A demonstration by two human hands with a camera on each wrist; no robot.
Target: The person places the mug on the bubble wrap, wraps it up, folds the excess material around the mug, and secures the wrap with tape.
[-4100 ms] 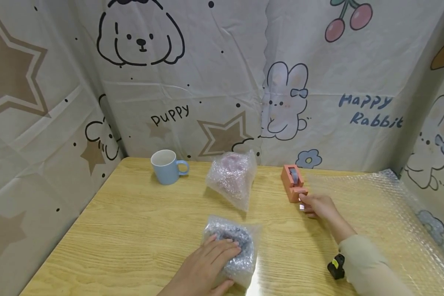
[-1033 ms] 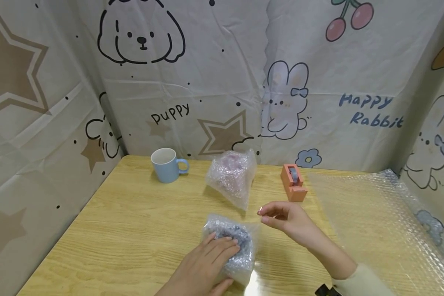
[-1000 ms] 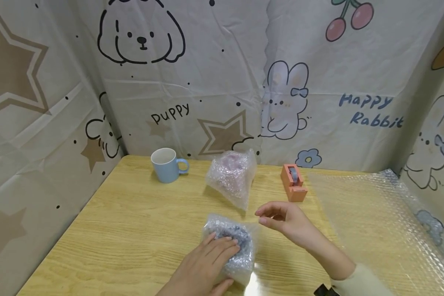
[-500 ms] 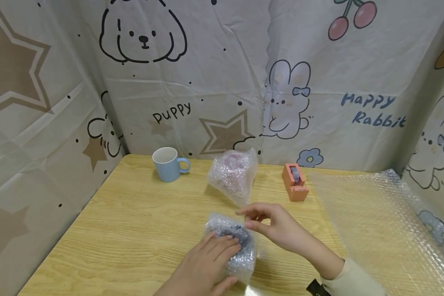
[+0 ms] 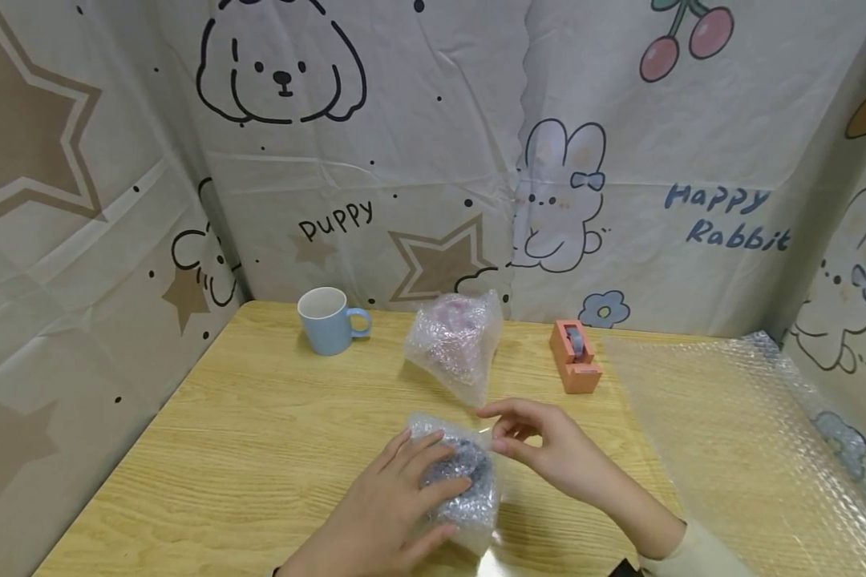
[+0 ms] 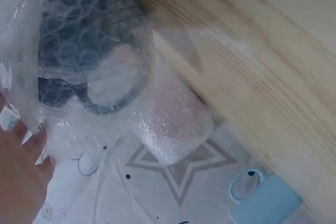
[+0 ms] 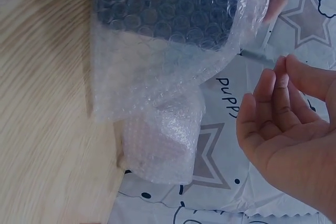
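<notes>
A bubble-wrapped dark mug (image 5: 476, 461) lies on the table near the front; its dark body (image 6: 73, 30) shows through the wrap in the left wrist view. My left hand (image 5: 386, 501) rests on the bundle's left side, fingers spread over the wrap. At the bundle's upper right, my right hand (image 5: 548, 441) pinches a short strip of clear tape (image 7: 256, 56) between thumb and index finger. The strip's far end reaches the edge of the wrap in the right wrist view. My other right fingers are loosely bent.
Behind the bundle stands a bubble-wrapped pink item (image 5: 455, 340). A light blue mug (image 5: 326, 324) is at the back left. An orange tape dispenser (image 5: 576, 361) sits back right, beside a large bubble-wrap sheet (image 5: 736, 425). A printed cloth (image 5: 433, 144) hangs behind the table.
My right hand has come from the tape dispenser leftward to the bundle with the tape strip. My left hand, flat on the bundle before, has shifted slightly left and spread its fingers.
</notes>
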